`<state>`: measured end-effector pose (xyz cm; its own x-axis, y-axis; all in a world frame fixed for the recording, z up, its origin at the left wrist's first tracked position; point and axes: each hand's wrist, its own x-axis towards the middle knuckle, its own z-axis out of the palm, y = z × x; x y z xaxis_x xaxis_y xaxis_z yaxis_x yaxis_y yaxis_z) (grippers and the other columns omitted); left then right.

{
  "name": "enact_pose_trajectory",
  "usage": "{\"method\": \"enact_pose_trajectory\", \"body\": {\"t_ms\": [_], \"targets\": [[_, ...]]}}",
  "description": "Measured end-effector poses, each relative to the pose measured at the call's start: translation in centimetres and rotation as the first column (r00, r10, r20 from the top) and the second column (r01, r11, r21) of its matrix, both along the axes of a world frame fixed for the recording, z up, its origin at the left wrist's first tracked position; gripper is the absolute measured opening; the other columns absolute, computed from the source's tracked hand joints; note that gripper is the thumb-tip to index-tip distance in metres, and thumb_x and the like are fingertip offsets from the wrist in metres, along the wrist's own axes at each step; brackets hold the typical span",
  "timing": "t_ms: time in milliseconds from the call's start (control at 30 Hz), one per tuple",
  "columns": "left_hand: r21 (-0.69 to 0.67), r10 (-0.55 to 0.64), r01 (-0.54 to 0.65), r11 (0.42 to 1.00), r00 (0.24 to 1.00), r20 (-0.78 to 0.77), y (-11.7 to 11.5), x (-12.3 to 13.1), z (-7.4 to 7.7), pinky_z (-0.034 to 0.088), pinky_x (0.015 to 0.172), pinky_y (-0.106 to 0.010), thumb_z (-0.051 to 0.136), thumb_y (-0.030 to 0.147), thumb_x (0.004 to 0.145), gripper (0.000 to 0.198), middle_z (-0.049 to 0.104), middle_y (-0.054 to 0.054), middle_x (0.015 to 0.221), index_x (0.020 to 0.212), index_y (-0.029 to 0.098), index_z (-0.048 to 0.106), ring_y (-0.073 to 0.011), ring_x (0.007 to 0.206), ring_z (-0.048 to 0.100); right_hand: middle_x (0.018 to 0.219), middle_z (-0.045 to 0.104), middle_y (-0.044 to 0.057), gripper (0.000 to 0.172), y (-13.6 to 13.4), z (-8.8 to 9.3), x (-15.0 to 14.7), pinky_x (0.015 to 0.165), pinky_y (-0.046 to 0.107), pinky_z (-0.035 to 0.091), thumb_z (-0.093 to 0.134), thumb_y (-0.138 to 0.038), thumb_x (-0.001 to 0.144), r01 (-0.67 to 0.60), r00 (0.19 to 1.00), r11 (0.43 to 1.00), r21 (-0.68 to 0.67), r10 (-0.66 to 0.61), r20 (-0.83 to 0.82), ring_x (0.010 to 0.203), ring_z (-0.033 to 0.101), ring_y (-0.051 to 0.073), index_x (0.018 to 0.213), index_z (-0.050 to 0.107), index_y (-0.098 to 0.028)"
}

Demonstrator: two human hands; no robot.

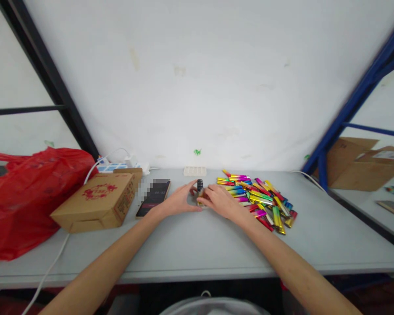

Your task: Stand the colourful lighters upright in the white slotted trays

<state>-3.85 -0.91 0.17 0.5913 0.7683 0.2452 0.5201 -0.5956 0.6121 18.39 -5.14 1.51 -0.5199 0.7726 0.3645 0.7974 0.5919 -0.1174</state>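
Note:
My left hand (180,199) curves around the left side of a small upright object with a ribbed black top (200,185), thumb and fingers wide apart. I cannot tell whether it touches the object. From the other side, my right hand (220,200) has its fingers bent together against the object's lower part, where a bit of gold shows. What those fingers pinch is hidden. Beside my right hand lies a loose pile of shiny, multicoloured pieces shaped like lighters (261,199).
A white compartmented tray (195,171) sits by the wall. Left of my hands lie a phone (154,197), a cardboard box (95,199) and a red plastic bag (36,201). A white cable (49,271) hangs over the table's front edge. Blue frame bars (321,170) stand right.

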Motion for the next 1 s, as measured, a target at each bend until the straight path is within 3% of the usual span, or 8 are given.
{"method": "enact_pose_trajectory", "body": {"t_ms": [133,233,367,500,600,667,900,1000], "targets": [[-0.01,0.004,-0.004,1.0,1.0,-0.016,0.2,-0.1,-0.3,0.051,0.11,-0.049,0.091,0.052,0.07,0.107,0.071,-0.017,0.132,0.159,0.016,0.043,-0.0347,0.12,0.068,0.085,0.07,0.004,0.044,0.5,0.8,1.8,0.076,0.03,0.041,0.044,-0.047,0.115,-0.024,0.99,1.0,-0.02,0.021,-0.14,0.082,0.064,0.019,0.088,0.066,-0.019],[-0.009,-0.006,0.005,1.0,0.999,-0.037,0.2,0.0,-0.2,0.05,0.111,-0.049,0.09,0.052,0.072,0.106,0.07,-0.018,0.135,0.159,0.015,0.042,-0.0345,0.121,0.067,0.083,0.07,0.004,0.044,2.2,1.4,4.6,0.077,0.03,0.042,0.038,-0.041,0.116,0.14,0.973,0.99,-0.016,-0.141,-0.183,0.08,0.063,0.019,0.089,0.065,-0.019],[0.06,0.032,-0.025,0.998,0.993,-0.115,-0.4,-0.1,0.7,0.045,0.116,-0.053,0.091,0.058,0.068,0.108,0.063,-0.021,0.147,0.157,0.018,0.045,-0.0392,0.133,0.061,0.112,0.076,0.013,0.024,6.3,1.7,7.6,0.093,0.029,0.046,0.051,-0.027,0.111,0.403,0.915,0.909,-0.102,-0.403,0.023,0.105,0.069,0.022,0.112,0.071,-0.014],[0.182,0.165,-0.117,0.976,0.948,-0.273,-1.7,-1.0,1.9,0.028,0.125,-0.066,0.095,0.069,0.057,0.126,0.044,-0.023,0.165,0.162,0.026,0.04,-0.048,0.155,0.037,0.13,0.071,0.024,0.031,10.0,1.2,8.1,0.1,0.037,0.048,0.058,-0.029,0.106,0.563,0.825,0.816,-0.128,-0.547,0.143,0.122,0.067,0.032,0.126,0.071,-0.009],[0.169,0.235,-0.187,0.968,0.909,-0.344,-2.4,-1.8,2.4,0.015,0.124,-0.078,0.095,0.073,0.051,0.139,0.024,-0.026,0.175,0.167,0.025,0.034,-0.0555,0.162,0.009,0.127,0.072,0.026,0.031,11.4,0.5,7.6,0.098,0.041,0.05,0.063,-0.03,0.103,0.597,0.801,0.789,-0.143,-0.577,0.162,0.12,0.068,0.036,0.122,0.074,-0.009],[0.097,0.252,-0.232,0.968,0.88,-0.402,-2.7,-2.1,2.6,0.014,0.119,-0.085,0.093,0.076,0.052,0.145,0.015,-0.03,0.176,0.17,0.024,0.027,-0.0591,0.161,0.0,0.123,0.074,0.025,0.028,11.8,0.2,7.4,0.096,0.04,0.052,0.061,-0.027,0.103,0.605,0.795,0.781,-0.157,-0.583,0.165,0.116,0.071,0.034,0.119,0.076,-0.01],[0.058,0.281,-0.289,0.956,0.831,-0.479,-4.1,-1.9,3.6,0.025,0.111,-0.089,0.081,0.078,0.073,0.13,0.009,-0.029,0.177,0.173,0.029,0.014,-0.0577,0.162,0.007,0.125,0.073,0.018,0.026,11.9,0.6,7.5,0.103,0.034,0.049,0.057,-0.023,0.105,0.525,0.851,0.84,-0.138,-0.521,0.069,0.117,0.069,0.026,0.12,0.075,-0.014],[0.102,0.312,-0.298,0.949,0.839,-0.445,-4.3,-1.6,3.4,0.027,0.111,-0.087,0.081,0.078,0.073,0.127,0.013,-0.03,0.177,0.172,0.029,0.019,-0.0587,0.161,0.013,0.124,0.072,0.016,0.028,11.6,0.7,7.6,0.101,0.033,0.052,0.057,-0.026,0.104,0.426,0.876,0.898,-0.111,-0.44,-0.195,0.11,0.071,0.022,0.125,0.072,-0.014]]}}
